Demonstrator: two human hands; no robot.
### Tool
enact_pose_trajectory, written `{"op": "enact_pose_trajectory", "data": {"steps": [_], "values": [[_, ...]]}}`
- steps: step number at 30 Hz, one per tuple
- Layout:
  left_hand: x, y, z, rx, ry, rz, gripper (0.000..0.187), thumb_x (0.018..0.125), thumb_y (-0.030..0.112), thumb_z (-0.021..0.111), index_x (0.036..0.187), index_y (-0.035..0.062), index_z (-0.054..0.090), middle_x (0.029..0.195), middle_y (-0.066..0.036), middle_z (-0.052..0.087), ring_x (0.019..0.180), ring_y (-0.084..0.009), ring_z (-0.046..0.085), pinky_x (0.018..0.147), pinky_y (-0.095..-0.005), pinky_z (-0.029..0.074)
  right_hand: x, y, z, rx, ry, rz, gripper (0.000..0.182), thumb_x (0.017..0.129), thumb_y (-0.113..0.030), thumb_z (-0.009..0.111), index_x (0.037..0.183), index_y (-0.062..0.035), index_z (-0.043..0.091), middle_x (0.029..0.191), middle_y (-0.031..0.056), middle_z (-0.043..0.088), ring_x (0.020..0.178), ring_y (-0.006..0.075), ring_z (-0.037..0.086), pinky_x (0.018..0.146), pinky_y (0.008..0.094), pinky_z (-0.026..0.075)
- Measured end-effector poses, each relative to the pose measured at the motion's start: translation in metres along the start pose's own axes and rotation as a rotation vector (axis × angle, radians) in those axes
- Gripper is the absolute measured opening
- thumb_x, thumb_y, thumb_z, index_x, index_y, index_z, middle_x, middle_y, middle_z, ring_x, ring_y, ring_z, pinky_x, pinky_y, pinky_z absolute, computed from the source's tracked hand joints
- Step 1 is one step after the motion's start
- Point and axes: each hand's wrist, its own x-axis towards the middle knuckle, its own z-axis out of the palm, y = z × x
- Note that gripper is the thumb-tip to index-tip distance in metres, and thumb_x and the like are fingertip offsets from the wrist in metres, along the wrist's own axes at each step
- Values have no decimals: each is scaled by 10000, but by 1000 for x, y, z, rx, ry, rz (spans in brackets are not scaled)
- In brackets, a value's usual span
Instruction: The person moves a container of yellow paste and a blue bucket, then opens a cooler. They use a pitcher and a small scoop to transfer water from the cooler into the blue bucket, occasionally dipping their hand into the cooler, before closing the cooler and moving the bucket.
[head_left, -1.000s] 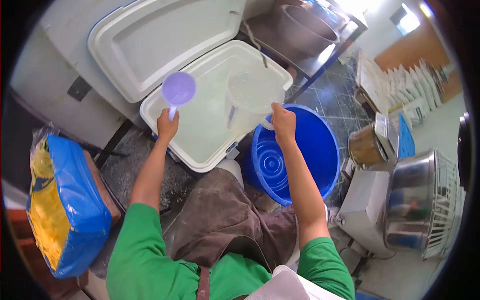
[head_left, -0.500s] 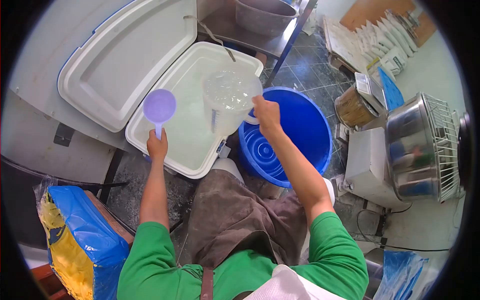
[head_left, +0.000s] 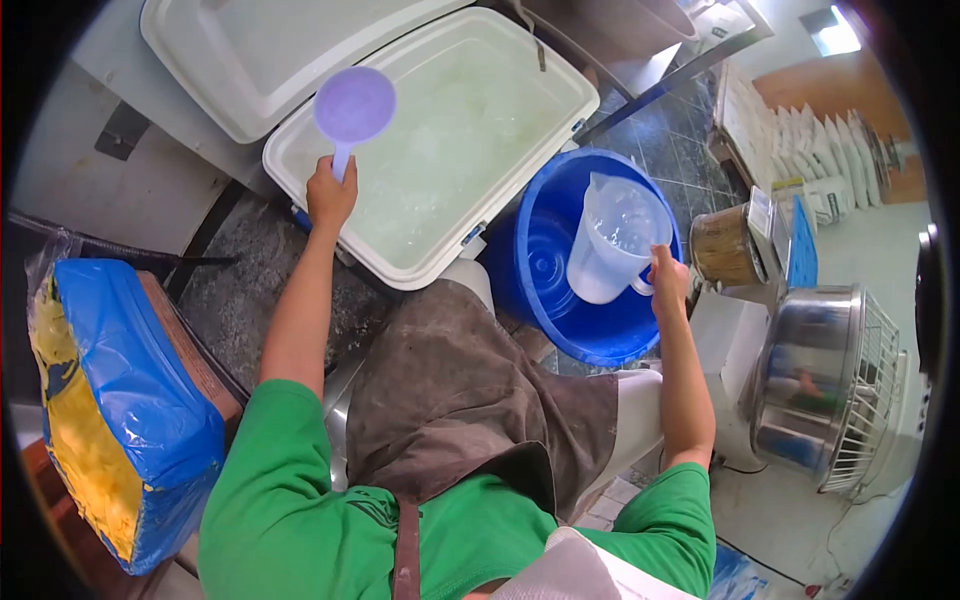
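Observation:
My left hand (head_left: 332, 192) is closed round the handle of a purple scoop (head_left: 355, 105), held over the near left rim of a white cooler box (head_left: 310, 130). Cloudy, pale greenish liquid (head_left: 440, 150) fills much of that box. In my right hand (head_left: 669, 280) is the handle of a translucent measuring jug (head_left: 612, 240), fingers wrapped round it. Clear water with bubbles shows inside the jug, which is over a round blue tub (head_left: 540, 300) and tilted a little. Ring marks show on the tub's floor.
The cooler's raised lid (head_left: 270, 60) leans at the back left. A blue and yellow plastic-wrapped block (head_left: 150, 390) is at lower left. On the right stand a steel bowl (head_left: 810, 370) with a wire guard and a scale (head_left: 765, 235). White packets (head_left: 830, 145) line the far right.
My right hand has carried the jug from over the cooler to over the blue tub. The scoop stays in my left hand by the cooler's left side. The view has shifted.

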Motion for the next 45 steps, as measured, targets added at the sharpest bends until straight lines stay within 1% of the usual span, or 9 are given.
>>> {"op": "enact_pose_trajectory", "data": {"steps": [4, 8, 9, 15, 26, 30, 32, 35, 45], "values": [[2, 4, -1, -18, -6, -4, 373, 871, 364, 646, 988, 12, 620, 814, -199, 680, 775, -376, 666, 694, -457, 510, 20, 42, 8, -382, -34, 59, 455, 788, -468, 714, 605, -82, 559, 550, -38, 435, 498, 62, 368, 485, 264, 252], [2, 0, 1, -23, 37, 32, 376, 870, 362, 650, 973, 2, 618, 799, -195, 677, 750, -368, 662, 681, -450, 507, 24, 59, 11, -683, -116, -57, 618, 756, -608, 701, 646, -4, 635, 591, 26, 559, 558, 125, 496, 517, 327, 365], [2, 0, 1, -16, 31, 34, 376, 870, 362, 650, 973, 2, 618, 799, -195, 677, 750, -368, 662, 681, -450, 507, 32, 66, 12, -820, -155, -128, 686, 768, -640, 670, 641, 34, 645, 603, 122, 617, 546, 224, 572, 542, 398, 421], [2, 0, 1, -34, 48, 33, 372, 869, 360, 654, 953, -1, 615, 783, -186, 673, 725, -366, 656, 668, -447, 501, 31, 65, 40, -1053, -264, -320, 772, 782, -688, 622, 599, 62, 614, 612, 248, 603, 604, 396, 626, 590, 478, 466], [1, 1, 1, -35, 109, 38, 380, 854, 397, 684, 893, 23, 634, 703, -121, 657, 656, -288, 645, 630, -404, 491, 26, 62, 77, -1178, -453, -246, 734, 764, -663, 668, 629, 58, 635, 674, 250, 641, 696, 400, 663, 656, 468, 525], [1, -1, 2, -30, 140, 86, 350, 847, 358, 684, 887, 14, 630, 704, -146, 658, 656, -326, 647, 635, -431, 494, 24, 58, 82, -1209, -474, -229, 726, 762, -656, 673, 652, 61, 652, 693, 251, 649, 713, 400, 665, 673, 464, 531], [1, -1, 3, -29, 115, 56, 354, 845, 362, 686, 882, 14, 631, 706, -146, 658, 656, -329, 646, 635, -431, 493, 22, 51, 83, -1269, -525, -101, 697, 747, -632, 703, 837, 58, 696, 891, 257, 683, 902, 394, 668, 796, 454, 532], [2, -5, 4, -20, 120, 76, 374, 848, 400, 693, 883, 31, 640, 684, -105, 651, 618, -264, 631, 609, -387, 485, 14, 45, 84, -1262, -532, -87, 698, 746, -621, 711, 927, 53, 690, 949, 248, 684, 942, 389, 663, 815, 448, 530], [0, -2, 2, -31, 112, 72, 390, 844, 415, 696, 887, 30, 646, 685, -95, 653, 623, -246, 629, 617, -376, 486, -10, 25, 97, -1545, -610, -108, 656, 736, -571, 741, 1020, 18, 686, 1060, 202, 681, 990, 358, 663, 852, 409, 534]]}}
